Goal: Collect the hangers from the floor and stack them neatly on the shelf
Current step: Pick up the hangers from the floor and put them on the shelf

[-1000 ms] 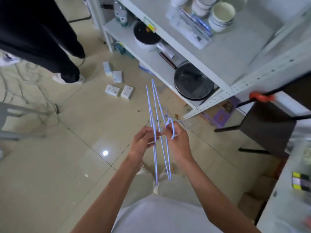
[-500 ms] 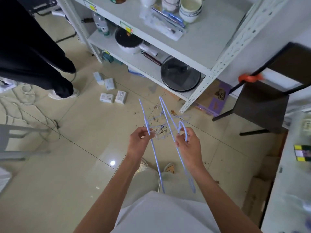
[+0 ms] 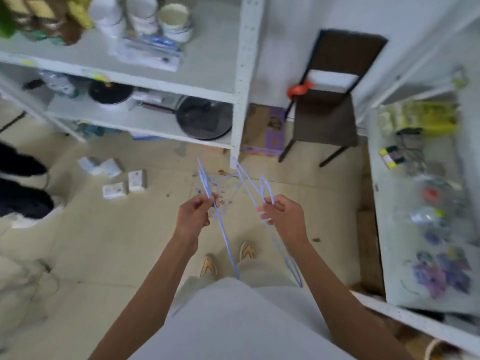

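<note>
Tiled floor (image 3: 109,255) below, shelf (image 3: 207,74) at 12 o'clock; left hand (image 3: 193,216) and right hand (image 3: 284,216) each pinch thin blue wire hangers (image 3: 226,242) at waist height, apart. Light, springy and tangle-prone, I'd judge: grip at the hook necks.

You see two hands (image 3: 192,216) (image 3: 284,216), four small boxes (image 3: 136,180) on the floor (image 3: 104,242), one chair (image 3: 324,118), one pan (image 3: 204,118), two shoes (image 3: 207,266).

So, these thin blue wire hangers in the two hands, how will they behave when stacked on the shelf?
The blue wire hangers look very thin, so they are probably light and a little springy. Each hand, left and right, pinches them with fingertips only. Their open hooks may snag one another, as the tangled hangers on the floor suggest.
</note>
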Available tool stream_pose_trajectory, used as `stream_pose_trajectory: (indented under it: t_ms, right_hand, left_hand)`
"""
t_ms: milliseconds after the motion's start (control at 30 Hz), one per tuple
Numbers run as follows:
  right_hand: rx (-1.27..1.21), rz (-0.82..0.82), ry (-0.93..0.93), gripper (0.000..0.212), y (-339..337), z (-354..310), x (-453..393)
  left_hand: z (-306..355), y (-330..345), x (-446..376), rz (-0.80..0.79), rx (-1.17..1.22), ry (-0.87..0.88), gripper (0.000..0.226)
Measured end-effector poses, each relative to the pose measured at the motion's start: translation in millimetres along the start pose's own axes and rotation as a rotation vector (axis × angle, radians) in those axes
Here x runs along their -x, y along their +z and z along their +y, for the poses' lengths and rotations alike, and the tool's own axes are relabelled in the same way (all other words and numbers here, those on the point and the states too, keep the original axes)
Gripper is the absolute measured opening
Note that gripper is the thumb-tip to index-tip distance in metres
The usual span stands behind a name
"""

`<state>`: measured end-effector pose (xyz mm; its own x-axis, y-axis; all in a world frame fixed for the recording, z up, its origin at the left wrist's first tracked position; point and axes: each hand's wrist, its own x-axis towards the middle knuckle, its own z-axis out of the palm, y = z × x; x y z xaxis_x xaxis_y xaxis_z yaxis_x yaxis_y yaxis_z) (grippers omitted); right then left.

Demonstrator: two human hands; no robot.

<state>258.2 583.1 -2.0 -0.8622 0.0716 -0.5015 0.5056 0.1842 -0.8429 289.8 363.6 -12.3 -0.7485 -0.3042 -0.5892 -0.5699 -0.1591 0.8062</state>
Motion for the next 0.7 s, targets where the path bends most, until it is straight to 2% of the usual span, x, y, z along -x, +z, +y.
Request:
stream_pose_trajectory:
  t_ms: [200, 267, 400, 533, 700]
  right_hand:
    - [0.001, 0.338, -0.023, 0.003, -62, -2, 45]
    - [0.046, 0.438, -0.021, 0.005, -81, 3, 53]
    - [-0.018, 0.621, 0.030, 0.007, -127, 11, 70]
    - [-0.131, 0.748, 0.038, 0.008, -173, 16, 75]
    - [-0.215, 0.813, 0.020, 0.009, -233, 9, 60]
  left_hand:
    - [22, 60, 0, -0.322, -0.136, 0.121, 0.021]
    - [28, 84, 0, -0.418, -0.182, 0.141, 0.020]
    - [34, 145, 10, -0.596, -0.278, 0.153, 0.020]
    - [44, 205, 24, -0.677, -0.347, 0.166, 0.018]
    - [59, 278, 35, -0.725, -0.445, 0.265, 0.023]
